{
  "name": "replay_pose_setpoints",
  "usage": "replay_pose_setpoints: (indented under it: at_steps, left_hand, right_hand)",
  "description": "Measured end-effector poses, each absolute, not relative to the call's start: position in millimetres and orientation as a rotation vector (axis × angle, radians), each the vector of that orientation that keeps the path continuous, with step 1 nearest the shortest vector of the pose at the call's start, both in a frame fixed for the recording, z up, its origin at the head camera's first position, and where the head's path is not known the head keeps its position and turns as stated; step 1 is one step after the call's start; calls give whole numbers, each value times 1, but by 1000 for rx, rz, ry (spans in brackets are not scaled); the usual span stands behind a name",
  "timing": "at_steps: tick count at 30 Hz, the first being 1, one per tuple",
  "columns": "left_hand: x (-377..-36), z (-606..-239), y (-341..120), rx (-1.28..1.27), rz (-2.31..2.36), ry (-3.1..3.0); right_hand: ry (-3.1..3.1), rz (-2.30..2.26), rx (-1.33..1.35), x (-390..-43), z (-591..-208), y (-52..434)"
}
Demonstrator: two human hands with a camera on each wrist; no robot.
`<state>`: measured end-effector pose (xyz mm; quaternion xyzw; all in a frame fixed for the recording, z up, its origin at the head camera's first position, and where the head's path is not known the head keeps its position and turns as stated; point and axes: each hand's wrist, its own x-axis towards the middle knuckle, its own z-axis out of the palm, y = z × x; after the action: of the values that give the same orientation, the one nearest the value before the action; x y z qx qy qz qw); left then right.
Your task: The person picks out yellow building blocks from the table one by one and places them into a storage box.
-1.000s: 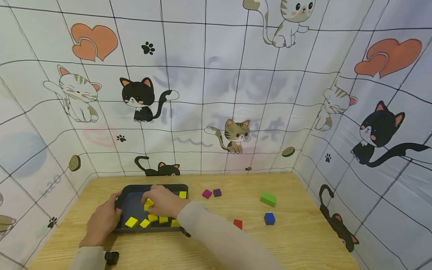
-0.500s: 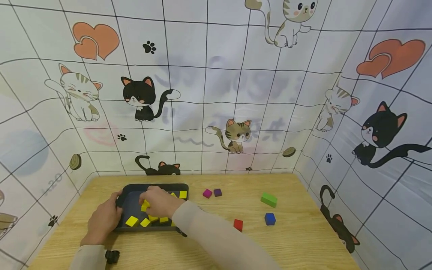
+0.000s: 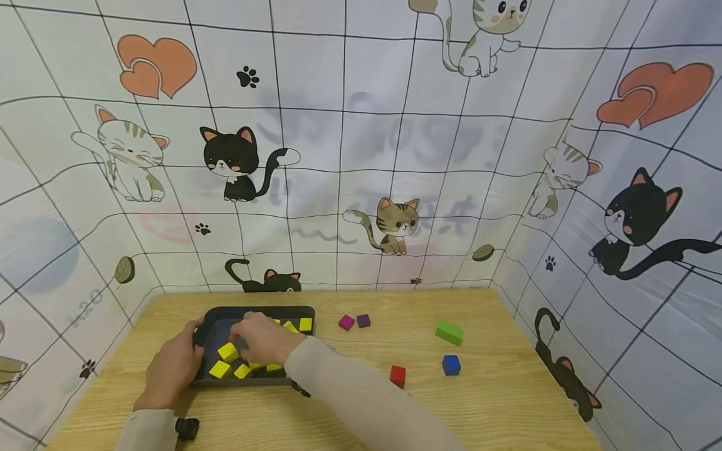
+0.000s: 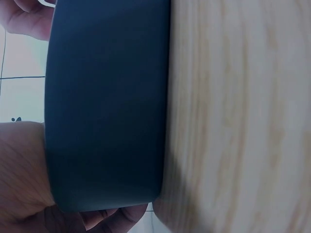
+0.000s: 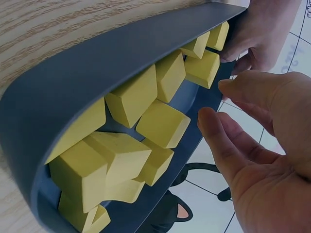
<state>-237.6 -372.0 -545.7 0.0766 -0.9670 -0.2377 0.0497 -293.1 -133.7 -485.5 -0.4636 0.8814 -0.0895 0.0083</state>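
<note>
Dark grey plastic tray (image 3: 205,326) on the light wooden table (image 3: 350,407), at its left, holding yellow wooden blocks (image 3: 228,352). Left hand (image 3: 169,369) at the tray's left wall, right hand (image 3: 265,338) above the blocks inside. Right of the tray: magenta cube (image 3: 346,322) beside purple cube (image 3: 363,321); nearer, red cube (image 3: 397,375); farther right, green block (image 3: 449,332) behind blue cube (image 3: 450,364).

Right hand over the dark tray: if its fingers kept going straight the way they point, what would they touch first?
Probably the yellow wooden blocks lying in the dark grey plastic tray; the right hand has open fingers just short of them, though depth is unclear.
</note>
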Motion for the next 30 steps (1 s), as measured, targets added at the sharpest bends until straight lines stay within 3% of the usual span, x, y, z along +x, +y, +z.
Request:
replay_pose_setpoints:
  at_steps: [30]
  left_hand:
    - [-237, -548, -371, 212, -705, -2936]
  right_hand:
    - [2806, -365, -1375, -289, -487, -65]
